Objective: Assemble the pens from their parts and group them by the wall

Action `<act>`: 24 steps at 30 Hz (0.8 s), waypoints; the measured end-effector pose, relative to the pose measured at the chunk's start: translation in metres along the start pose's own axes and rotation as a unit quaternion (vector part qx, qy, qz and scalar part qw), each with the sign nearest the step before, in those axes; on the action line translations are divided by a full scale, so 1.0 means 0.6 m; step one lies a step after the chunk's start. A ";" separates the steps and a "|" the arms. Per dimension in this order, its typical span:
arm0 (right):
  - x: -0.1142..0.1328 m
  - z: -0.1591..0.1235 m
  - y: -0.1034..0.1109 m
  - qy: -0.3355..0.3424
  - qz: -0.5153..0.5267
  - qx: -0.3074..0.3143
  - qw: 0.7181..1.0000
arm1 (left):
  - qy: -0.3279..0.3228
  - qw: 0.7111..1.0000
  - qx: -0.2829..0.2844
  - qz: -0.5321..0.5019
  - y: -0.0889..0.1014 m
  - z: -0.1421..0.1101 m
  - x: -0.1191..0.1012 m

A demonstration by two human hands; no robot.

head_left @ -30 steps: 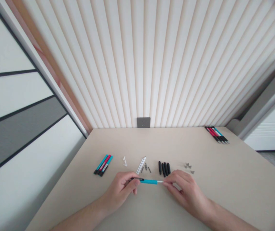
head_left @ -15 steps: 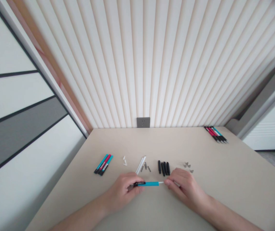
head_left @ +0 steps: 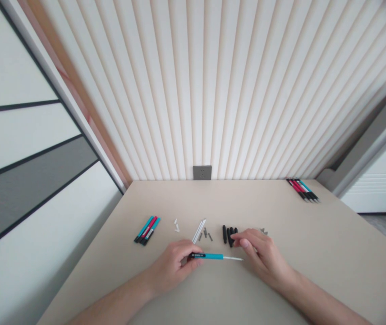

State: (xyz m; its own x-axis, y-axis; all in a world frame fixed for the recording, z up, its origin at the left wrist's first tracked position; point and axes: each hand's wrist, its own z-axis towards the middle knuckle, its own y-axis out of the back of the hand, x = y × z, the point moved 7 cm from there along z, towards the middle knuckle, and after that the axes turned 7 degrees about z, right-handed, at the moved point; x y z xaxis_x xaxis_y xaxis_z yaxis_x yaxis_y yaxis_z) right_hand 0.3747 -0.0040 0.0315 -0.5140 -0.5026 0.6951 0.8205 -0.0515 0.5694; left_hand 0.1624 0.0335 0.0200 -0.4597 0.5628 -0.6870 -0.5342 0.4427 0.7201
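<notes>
A blue pen barrel (head_left: 213,256) with a black end lies level in my left hand (head_left: 179,264), closed round that black end. From its right end a thin white refill (head_left: 232,258) sticks out, its tip free. My right hand (head_left: 259,250) is over the short black pen grips (head_left: 228,235), its index fingertip at the rightmost ones and its thumb a little apart. Those grips stand side by side, partly covered by the fingers. Behind the right hand, small grey cone-shaped tips (head_left: 264,231) are mostly hidden.
White refills (head_left: 199,231) and small grey springs (head_left: 205,233) lie near the middle. Left of them are small white pieces (head_left: 176,225) and blue and red barrels (head_left: 147,230). Several assembled pens (head_left: 303,190) rest at the far right. A socket (head_left: 202,172) is on the back wall.
My right hand has let go of the refill tip and moved up to the black grips. More of the refill shows now. My left hand keeps its hold on the barrel.
</notes>
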 end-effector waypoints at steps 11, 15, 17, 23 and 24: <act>-0.001 0.019 -0.002 0.024 -0.114 0.017 0.993 | -0.037 0.999 -0.016 0.011 0.003 -0.003 -0.007; 0.018 0.024 -0.041 0.082 -0.182 0.064 0.978 | -0.052 0.999 -0.010 0.012 0.001 -0.003 -0.010; 0.025 0.025 -0.060 0.103 -0.199 0.087 0.971 | -0.060 0.998 -0.007 0.011 0.001 -0.003 -0.010; 0.022 0.021 -0.072 0.123 -0.206 0.115 0.964 | -0.066 0.998 -0.005 0.016 -0.001 -0.005 -0.008; 0.021 0.020 -0.071 0.121 -0.206 0.114 0.964 | -0.066 0.998 -0.005 0.017 -0.001 -0.005 -0.009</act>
State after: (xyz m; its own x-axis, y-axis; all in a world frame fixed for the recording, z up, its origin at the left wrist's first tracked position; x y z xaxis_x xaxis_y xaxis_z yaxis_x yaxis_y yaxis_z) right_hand 0.3305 0.0021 0.0213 -0.6879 -0.6687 0.2822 0.4689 -0.1127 0.8760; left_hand 0.1630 0.0283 0.0229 -0.3814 0.6644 -0.6427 -0.5277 0.4144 0.7415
